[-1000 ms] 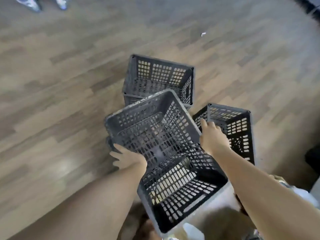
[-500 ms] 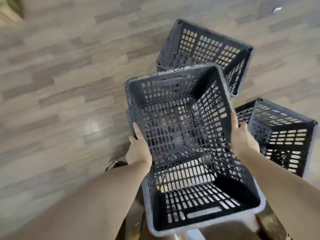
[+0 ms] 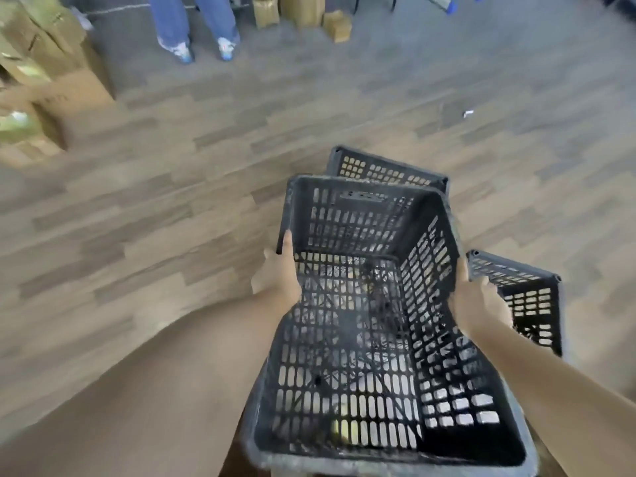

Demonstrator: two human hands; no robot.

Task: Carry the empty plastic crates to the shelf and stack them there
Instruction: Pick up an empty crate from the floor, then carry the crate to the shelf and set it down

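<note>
I hold an empty dark grey slatted plastic crate (image 3: 361, 235) up in front of me, its open top tilted toward the camera. My left hand (image 3: 280, 270) grips its left rim, thumb over the edge. My right hand (image 3: 476, 301) grips the right rim. Behind it, a second grey crate (image 3: 378, 166) stands on the wooden floor, mostly hidden. A third crate (image 3: 530, 294) stands on the floor to the right, just past my right hand.
Cardboard boxes (image 3: 41, 63) are piled at the far left. A person's legs in blue trousers and sneakers (image 3: 196, 29) stand at the back. More small boxes (image 3: 303, 12) line the far wall. Wooden floor (image 3: 137, 201) stretches to the left and ahead.
The crate has risen from the floor crates and levelled in my hands. My view has lifted, bringing the boxes and the standing person into sight.
</note>
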